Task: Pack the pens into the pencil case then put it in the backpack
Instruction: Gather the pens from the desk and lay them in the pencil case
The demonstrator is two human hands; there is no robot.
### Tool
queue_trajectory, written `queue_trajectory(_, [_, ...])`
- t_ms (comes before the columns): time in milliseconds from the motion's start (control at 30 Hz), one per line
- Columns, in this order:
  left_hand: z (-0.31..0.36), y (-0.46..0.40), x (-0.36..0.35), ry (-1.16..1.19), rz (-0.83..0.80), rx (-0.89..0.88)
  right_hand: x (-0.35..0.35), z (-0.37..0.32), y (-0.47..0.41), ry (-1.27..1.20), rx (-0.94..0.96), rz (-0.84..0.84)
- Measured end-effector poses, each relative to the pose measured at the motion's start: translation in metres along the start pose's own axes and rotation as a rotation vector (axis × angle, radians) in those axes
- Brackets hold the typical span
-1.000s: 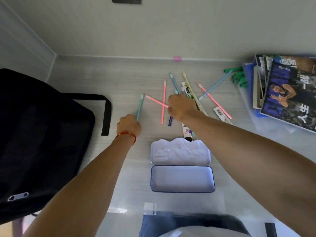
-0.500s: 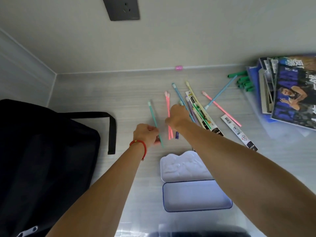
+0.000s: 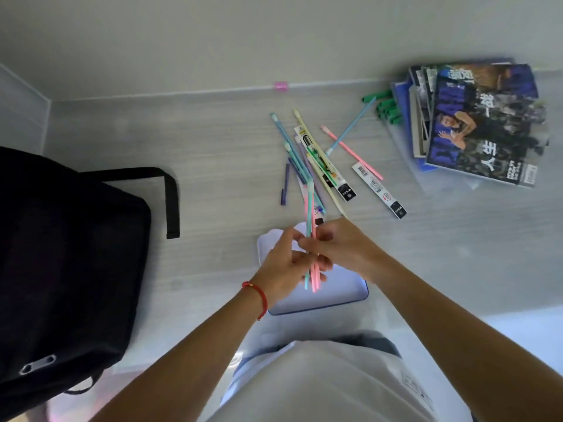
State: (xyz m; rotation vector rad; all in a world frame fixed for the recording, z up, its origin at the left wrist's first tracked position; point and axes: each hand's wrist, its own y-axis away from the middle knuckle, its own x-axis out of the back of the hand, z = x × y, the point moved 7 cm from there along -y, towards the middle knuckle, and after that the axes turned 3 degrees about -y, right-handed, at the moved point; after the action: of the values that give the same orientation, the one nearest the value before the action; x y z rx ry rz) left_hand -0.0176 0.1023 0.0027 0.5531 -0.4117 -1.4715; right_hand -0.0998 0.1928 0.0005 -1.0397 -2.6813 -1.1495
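Head view, both hands' fingers (image 3: 300, 239) pinching three pens (image 3: 311, 239), one teal, two pink, over pencil case (image 3: 350, 295).

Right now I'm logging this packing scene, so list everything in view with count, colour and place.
Open tin pencil case: one, pale blue, near table edge, under the hands.
Held bundle of thin pens: a few, pink and teal, above the case.
Loose pens on table: several, blue, cream, pink, purple, beyond the case.
Packaged refills: two, white with black ends, right of the pile.
Fabric backpack: one, black, left.
Magazine stack: several, mostly blue, far right.
Green markers: several, beside the magazines.
Pink clip: one, at the wall.
Left hand: red wristband, holding the bundle.
Right hand: gripping the bundle.
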Motion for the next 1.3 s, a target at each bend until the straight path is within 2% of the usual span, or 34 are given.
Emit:
queue_trajectory(100, [-0.006,0.007,-0.008,-0.356,-0.065,-0.022,0.001,0.007,0.017,0.217,0.057,0.102])
queue_trajectory(167, [-0.010,0.009,0.000,-0.424,-0.174,0.052,0.001,0.005,0.027,0.433,0.149,0.139])
queue_trajectory(200, [-0.010,0.010,0.011,-0.448,-0.160,0.068,0.000,0.004,0.031,0.553,0.205,0.137])
queue_trajectory(233, [-0.006,0.010,0.029,-0.496,-0.053,0.051,-0.003,0.004,0.034,0.688,0.241,0.120])
queue_trajectory(333, [0.006,0.021,0.083,-0.758,0.405,-0.070,-0.013,0.015,0.033,1.104,0.231,0.026])
queue_trajectory(400, [-0.002,0.030,0.089,-0.765,0.495,-0.112,-0.024,0.023,0.028,1.228,0.229,-0.082])
queue_trajectory(467, [-0.016,0.036,0.071,-0.723,0.414,-0.173,-0.038,0.028,0.026,1.296,0.254,-0.181])
queue_trajectory(533, [-0.032,0.038,0.047,-0.770,0.277,-0.248,-0.047,0.030,0.025,1.324,0.296,-0.177])
queue_trajectory(600, [-0.043,0.040,0.032,-0.881,0.207,-0.308,-0.051,0.029,0.025,1.351,0.324,-0.146])
queue_trajectory(800, [-0.054,0.046,0.013,-1.197,0.152,-0.405,-0.038,0.043,0.034,1.152,0.391,-0.084])
queue_trajectory(933, [-0.058,0.050,0.008,-1.329,0.176,-0.452,-0.018,0.066,0.041,1.015,0.312,-0.082])
queue_trajectory(1133, [-0.062,0.041,0.013,-1.169,0.155,-0.353,-0.012,0.079,0.042,0.894,0.290,-0.139])
queue_trajectory(1300, [-0.061,0.029,0.020,-1.096,0.097,-0.290,-0.003,0.074,0.036,0.863,0.316,-0.103])
